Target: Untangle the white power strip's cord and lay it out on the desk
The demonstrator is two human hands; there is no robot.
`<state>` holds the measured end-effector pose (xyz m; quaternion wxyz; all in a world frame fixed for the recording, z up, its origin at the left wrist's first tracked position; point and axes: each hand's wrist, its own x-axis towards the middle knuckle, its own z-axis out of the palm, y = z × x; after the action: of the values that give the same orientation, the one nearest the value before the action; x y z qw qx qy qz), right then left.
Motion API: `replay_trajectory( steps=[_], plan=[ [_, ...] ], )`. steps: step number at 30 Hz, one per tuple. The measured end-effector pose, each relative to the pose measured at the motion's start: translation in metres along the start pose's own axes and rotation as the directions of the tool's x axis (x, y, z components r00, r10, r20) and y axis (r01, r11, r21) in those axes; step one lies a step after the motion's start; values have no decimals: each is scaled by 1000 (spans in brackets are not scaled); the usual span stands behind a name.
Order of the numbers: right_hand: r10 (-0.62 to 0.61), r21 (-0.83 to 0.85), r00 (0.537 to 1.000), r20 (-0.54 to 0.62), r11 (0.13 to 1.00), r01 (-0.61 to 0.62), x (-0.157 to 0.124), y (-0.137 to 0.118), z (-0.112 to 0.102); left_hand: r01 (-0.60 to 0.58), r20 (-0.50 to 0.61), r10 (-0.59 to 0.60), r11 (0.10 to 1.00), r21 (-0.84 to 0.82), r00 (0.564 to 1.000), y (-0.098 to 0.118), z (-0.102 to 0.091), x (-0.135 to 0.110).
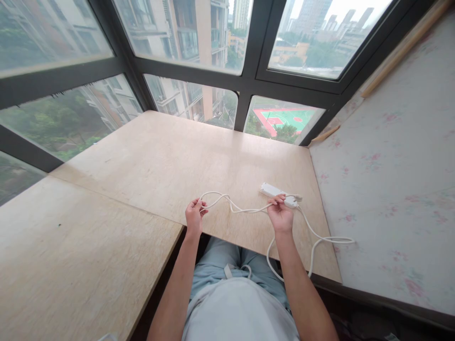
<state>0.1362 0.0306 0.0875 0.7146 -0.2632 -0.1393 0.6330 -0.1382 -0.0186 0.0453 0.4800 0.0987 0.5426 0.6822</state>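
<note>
A white power strip (273,191) lies on the pale wooden tabletop (159,161), near its right side. Its white cord (245,210) runs left in loops across the table and also trails off the front edge in a loop at the right. My left hand (195,216) is closed, pinching a bend of the cord near the table's front edge. My right hand (280,214) is closed on the cord right beside the end of the power strip, fingertips touching the strip.
A second wooden surface (71,265) adjoins at the left, set at an angle. Large dark-framed windows (245,80) stand behind the table. A floral-patterned wall (391,180) borders the right side. My lap is below the table's front edge.
</note>
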Motion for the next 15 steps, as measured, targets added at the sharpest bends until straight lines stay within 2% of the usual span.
replay_trajectory(
  steps=[4, 7, 10, 12, 15],
  plan=[
    [90, -32, 994, -69, 995, -92, -1, 7, -11, 10, -65, -18, 993, -118, 998, 8, -10, 7],
    [144, -96, 987, -71, 984, -151, -3, 4, -13, 38, -7, -41, 971, -236, 999, 19, -14, 18],
    [192, -226, 981, -30, 955, -194, -12, -3, -11, 91, 51, -80, 962, -258, 995, 29, -13, 26],
    [221, -360, 975, 11, 911, -203, -23, -8, -7, 110, 80, -90, 954, -281, 993, 33, -10, 27],
    [273, -576, 961, 53, 794, -193, -46, -12, -1, 101, 155, -53, 943, -318, 987, 33, -3, 23]
  ],
)
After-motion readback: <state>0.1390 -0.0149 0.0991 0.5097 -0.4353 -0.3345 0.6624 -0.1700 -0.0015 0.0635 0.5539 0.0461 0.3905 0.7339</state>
